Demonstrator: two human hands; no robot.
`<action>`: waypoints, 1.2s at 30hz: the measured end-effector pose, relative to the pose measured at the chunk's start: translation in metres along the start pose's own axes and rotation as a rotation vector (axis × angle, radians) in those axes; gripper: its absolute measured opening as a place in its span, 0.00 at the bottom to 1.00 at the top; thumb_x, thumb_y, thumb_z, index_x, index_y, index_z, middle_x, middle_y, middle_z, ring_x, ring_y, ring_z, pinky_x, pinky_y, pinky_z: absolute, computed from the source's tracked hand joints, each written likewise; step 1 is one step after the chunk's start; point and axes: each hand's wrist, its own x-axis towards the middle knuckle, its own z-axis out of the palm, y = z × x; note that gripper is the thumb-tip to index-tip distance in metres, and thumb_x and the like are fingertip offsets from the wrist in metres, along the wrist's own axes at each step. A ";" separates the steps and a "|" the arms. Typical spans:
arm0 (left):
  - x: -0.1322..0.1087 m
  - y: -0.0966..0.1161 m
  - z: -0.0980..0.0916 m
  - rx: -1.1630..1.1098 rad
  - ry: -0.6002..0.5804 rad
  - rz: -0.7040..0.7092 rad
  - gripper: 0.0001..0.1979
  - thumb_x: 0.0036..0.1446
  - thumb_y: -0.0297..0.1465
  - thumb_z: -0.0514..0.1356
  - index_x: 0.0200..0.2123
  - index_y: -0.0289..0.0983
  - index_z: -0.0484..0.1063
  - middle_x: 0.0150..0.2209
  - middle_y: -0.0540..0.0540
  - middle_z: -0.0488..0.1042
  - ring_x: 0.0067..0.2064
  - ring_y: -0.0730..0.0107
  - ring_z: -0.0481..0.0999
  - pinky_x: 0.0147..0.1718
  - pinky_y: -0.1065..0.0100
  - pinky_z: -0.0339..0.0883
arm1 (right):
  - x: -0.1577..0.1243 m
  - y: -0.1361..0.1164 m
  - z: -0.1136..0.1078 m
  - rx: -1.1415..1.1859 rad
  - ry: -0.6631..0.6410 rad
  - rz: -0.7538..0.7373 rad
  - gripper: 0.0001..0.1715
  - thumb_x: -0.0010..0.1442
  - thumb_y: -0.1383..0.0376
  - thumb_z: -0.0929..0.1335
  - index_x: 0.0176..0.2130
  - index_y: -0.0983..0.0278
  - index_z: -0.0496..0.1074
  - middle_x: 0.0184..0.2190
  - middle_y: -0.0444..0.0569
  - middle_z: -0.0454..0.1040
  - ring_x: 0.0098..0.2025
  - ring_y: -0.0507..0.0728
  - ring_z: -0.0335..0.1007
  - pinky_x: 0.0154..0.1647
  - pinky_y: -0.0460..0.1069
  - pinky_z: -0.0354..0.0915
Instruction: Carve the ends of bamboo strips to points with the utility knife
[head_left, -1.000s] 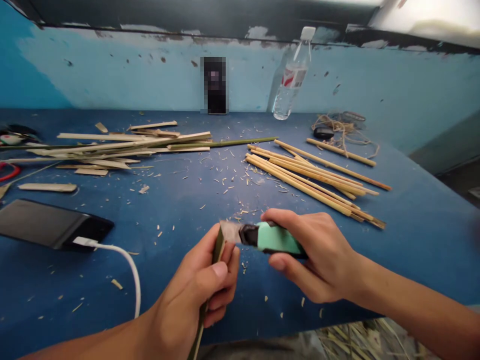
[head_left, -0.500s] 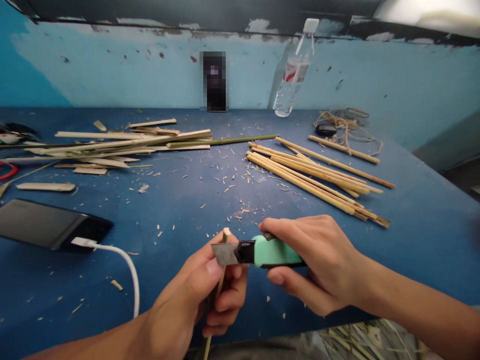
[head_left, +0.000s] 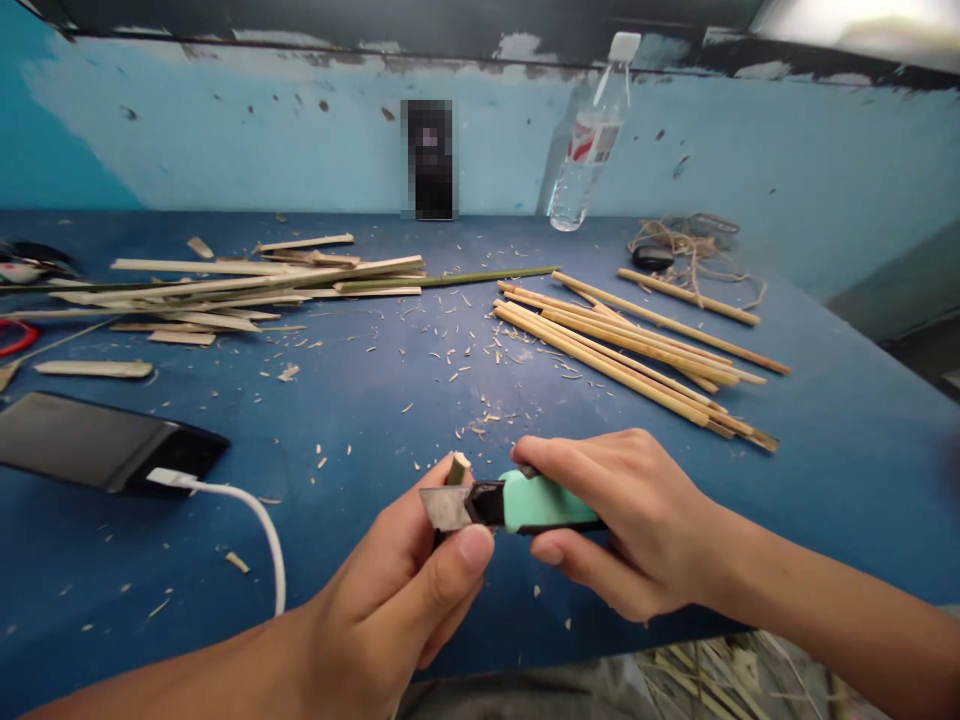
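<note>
My left hand is closed around a thin bamboo stick, whose cut tip pokes up above the fingers with a green side showing. Most of its length is hidden by the hand. In my right hand is a mint-green and black utility knife, with the thumb and fingers gripping its handle. Its broad blade points left and lies across the stick just below the tip, close above my left thumb. Small pale shavings are scattered on the blue table beyond both hands.
Several smooth bamboo sticks lie at the right, near twine. Split bamboo strips are heaped at the left. A phone-like black device with a white cable sits front left. A water bottle leans against the wall.
The stick has turned in my left hand, so its green side now shows. My left thumb has shifted right, beneath the blade. The knife has moved slightly left.
</note>
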 end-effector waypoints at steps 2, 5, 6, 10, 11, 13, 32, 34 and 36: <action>0.000 -0.003 0.003 0.002 0.015 0.032 0.18 0.70 0.51 0.56 0.40 0.42 0.64 0.23 0.59 0.51 0.21 0.79 0.49 0.17 0.75 0.43 | 0.000 -0.002 0.001 -0.009 0.013 -0.006 0.19 0.73 0.51 0.62 0.52 0.64 0.64 0.35 0.47 0.79 0.27 0.54 0.72 0.26 0.50 0.59; 0.002 -0.005 0.007 0.007 0.100 0.066 0.17 0.70 0.49 0.57 0.38 0.42 0.64 0.23 0.59 0.50 0.19 0.79 0.47 0.15 0.76 0.42 | -0.001 -0.008 0.002 -0.081 0.042 0.028 0.20 0.73 0.51 0.61 0.53 0.64 0.64 0.34 0.47 0.79 0.27 0.54 0.73 0.26 0.50 0.59; 0.003 -0.005 0.009 0.015 0.142 0.072 0.17 0.70 0.49 0.57 0.37 0.41 0.64 0.23 0.59 0.50 0.19 0.79 0.46 0.14 0.76 0.41 | -0.001 -0.011 0.003 -0.120 0.049 0.048 0.21 0.74 0.51 0.61 0.53 0.64 0.64 0.34 0.47 0.79 0.28 0.55 0.74 0.26 0.50 0.59; 0.008 -0.002 0.013 0.040 0.222 0.046 0.21 0.69 0.51 0.56 0.32 0.41 0.62 0.21 0.59 0.50 0.19 0.80 0.45 0.14 0.77 0.42 | 0.000 -0.020 0.006 -0.249 0.090 0.106 0.22 0.74 0.50 0.60 0.54 0.64 0.64 0.33 0.45 0.78 0.28 0.56 0.75 0.26 0.50 0.58; 0.009 -0.002 0.013 0.037 0.224 0.034 0.22 0.69 0.52 0.56 0.31 0.41 0.61 0.21 0.60 0.51 0.19 0.80 0.45 0.14 0.77 0.42 | 0.001 -0.020 0.006 -0.250 0.105 0.130 0.21 0.74 0.50 0.60 0.54 0.64 0.64 0.31 0.45 0.78 0.27 0.55 0.75 0.26 0.50 0.57; 0.008 -0.004 0.013 0.029 0.219 0.024 0.23 0.70 0.52 0.55 0.31 0.41 0.59 0.20 0.60 0.50 0.18 0.81 0.46 0.14 0.78 0.43 | 0.004 -0.014 0.005 -0.239 0.141 0.233 0.20 0.75 0.50 0.59 0.51 0.63 0.65 0.27 0.42 0.76 0.23 0.54 0.72 0.23 0.49 0.54; -0.001 0.000 0.001 0.020 0.143 -0.072 0.19 0.63 0.50 0.64 0.39 0.42 0.67 0.21 0.60 0.50 0.20 0.78 0.44 0.16 0.75 0.40 | 0.003 -0.003 0.004 0.016 0.034 0.021 0.18 0.72 0.51 0.62 0.50 0.63 0.64 0.37 0.48 0.81 0.27 0.53 0.74 0.24 0.49 0.57; 0.000 -0.003 0.001 0.032 0.109 -0.075 0.18 0.66 0.51 0.61 0.38 0.42 0.67 0.21 0.60 0.50 0.20 0.78 0.44 0.16 0.76 0.41 | 0.003 -0.002 0.004 0.002 0.040 0.016 0.18 0.72 0.51 0.62 0.50 0.63 0.64 0.37 0.48 0.81 0.27 0.53 0.74 0.24 0.49 0.57; 0.002 -0.005 0.000 0.033 0.108 -0.059 0.19 0.68 0.51 0.58 0.36 0.41 0.66 0.21 0.60 0.50 0.20 0.78 0.45 0.16 0.77 0.42 | 0.003 -0.002 0.004 -0.001 0.033 0.019 0.19 0.72 0.52 0.62 0.51 0.63 0.64 0.36 0.48 0.81 0.27 0.53 0.73 0.25 0.49 0.57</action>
